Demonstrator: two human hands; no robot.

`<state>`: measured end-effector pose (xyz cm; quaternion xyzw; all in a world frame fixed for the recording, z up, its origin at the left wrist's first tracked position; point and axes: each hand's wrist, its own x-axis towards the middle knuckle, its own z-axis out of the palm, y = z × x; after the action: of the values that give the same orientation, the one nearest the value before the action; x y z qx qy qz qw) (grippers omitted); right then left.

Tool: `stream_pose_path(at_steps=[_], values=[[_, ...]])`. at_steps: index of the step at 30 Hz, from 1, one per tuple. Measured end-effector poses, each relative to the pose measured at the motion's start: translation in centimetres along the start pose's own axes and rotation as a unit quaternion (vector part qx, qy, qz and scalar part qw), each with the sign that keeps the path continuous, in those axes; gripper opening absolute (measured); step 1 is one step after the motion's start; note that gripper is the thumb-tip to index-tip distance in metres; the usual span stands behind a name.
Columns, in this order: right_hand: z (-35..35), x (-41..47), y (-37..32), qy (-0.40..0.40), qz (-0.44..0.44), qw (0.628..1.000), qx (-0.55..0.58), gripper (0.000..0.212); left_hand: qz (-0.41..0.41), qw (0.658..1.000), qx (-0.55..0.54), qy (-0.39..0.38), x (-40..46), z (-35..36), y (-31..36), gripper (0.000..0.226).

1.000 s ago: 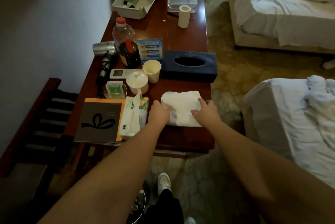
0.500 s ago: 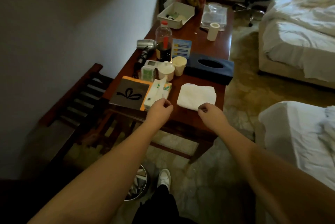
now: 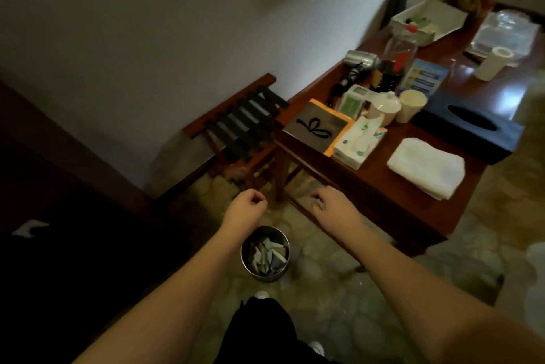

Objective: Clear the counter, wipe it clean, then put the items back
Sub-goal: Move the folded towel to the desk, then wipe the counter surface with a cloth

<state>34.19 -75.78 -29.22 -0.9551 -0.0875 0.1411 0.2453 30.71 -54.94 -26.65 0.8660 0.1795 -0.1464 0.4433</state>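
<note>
Towel (image 3: 426,168) folded on tabletop (image 3: 383,186), up and right of my right hand (image 3: 333,206), well apart from it. Tissue pack (image 3: 358,142) and notebook (image 3: 317,126) just left of towel; tissue box (image 3: 469,126) beyond it. My left hand (image 3: 246,209): fingers loosely curled, grasping nothing, off tabletop edge. Right fingers likewise curled, nothing held. Bin (image 3: 265,254) on floor just below both hands.
</note>
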Motion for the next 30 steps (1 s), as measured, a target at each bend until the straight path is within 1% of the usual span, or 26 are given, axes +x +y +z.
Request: stream_pose_path(at_steps=[3,6,10,13,19,21,23,26,28,30], values=[[3.4,1.1,-1.6,-0.032,-0.022,0.999,-0.017,0.031,-0.041,0.999,-0.009,0.005,0.2,-1.4,-3.5,0.009],[6.3,2.9,-3.0,-0.094,-0.021,0.995,-0.033,0.033,-0.081,0.997,-0.003,-0.002,1.6,-2.5,-6.8,0.011],[9.3,6.8,-4.8,-0.147,0.002,0.988,-0.040,0.033,-0.116,0.993,-0.010,-0.029,5.3,-3.9,-10.3,0.012],[11.2,10.6,-6.0,-0.175,0.044,0.983,-0.024,0.035,-0.148,0.988,-0.018,-0.050,9.3,-5.0,-12.3,0.012],[15.2,19.5,-7.2,-0.209,0.122,0.970,0.030,0.036,-0.181,0.979,-0.020,-0.091,19.2,-6.7,-15.0,0.016],[16.7,22.7,-7.3,-0.211,0.163,0.962,0.056,0.036,-0.196,0.975,-0.022,-0.105,22.7,-6.7,-15.6,0.018],[18.2,25.8,-7.4,-0.211,0.184,0.957,0.073,0.034,-0.207,0.970,-0.025,-0.123,26.2,-6.3,-16.2,0.019],[20.2,29.8,-7.7,-0.215,0.200,0.953,0.080,0.032,-0.232,0.960,-0.062,-0.145,30.3,-5.0,-16.9,0.019],[21.8,31.9,-7.6,-0.199,0.200,0.955,0.087,0.032,-0.255,0.949,-0.095,-0.157,32.5,-3.8,-17.6,0.027],[23.5,33.7,-7.2,-0.199,0.211,0.951,0.108,0.035,-0.283,0.935,-0.143,-0.160,34.3,-2.5,-18.4,0.030]])
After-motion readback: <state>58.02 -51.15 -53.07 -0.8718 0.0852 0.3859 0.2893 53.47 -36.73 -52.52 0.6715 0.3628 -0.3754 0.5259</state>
